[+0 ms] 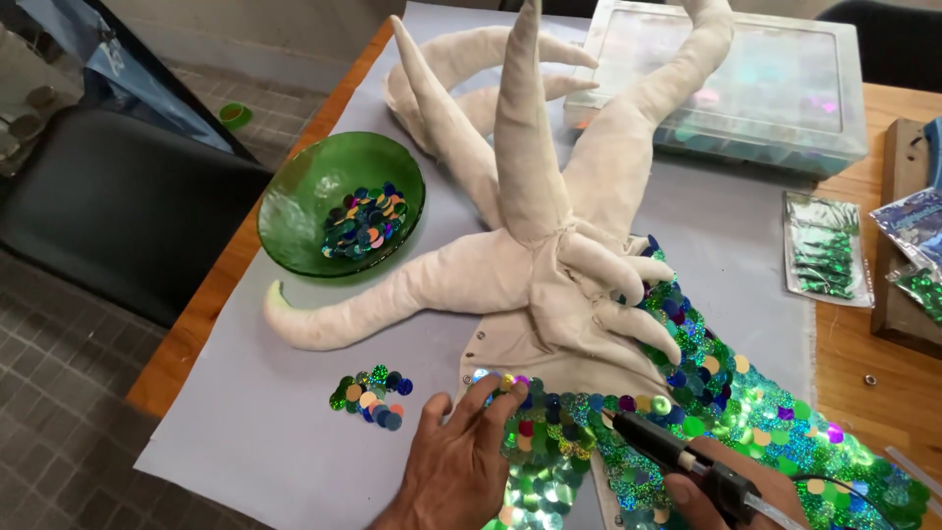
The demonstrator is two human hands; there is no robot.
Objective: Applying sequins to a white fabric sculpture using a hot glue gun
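A: Why do we press our left hand flat there?

B: Its fingers are spread and rest on the top rows of the sequin-covered green and blue fabric panel, so that the piece lies steady beside the nozzle. It grips nothing.

A: And our right hand?

B: It is closed around the black glue gun, whose tip points at the sequin edge, just below the cream stuffed fabric creature with long tentacles.

A: The loose sequins?

B: 1 small pile of round shiny sequins lies on the grey cloth just beside our left hand, within easy reach. More sit in the green glass bowl, near the creature's left tentacle.

A: And the clear plastic storage box?

B: At the far end, under 1 raised tentacle, well apart from the gluing.
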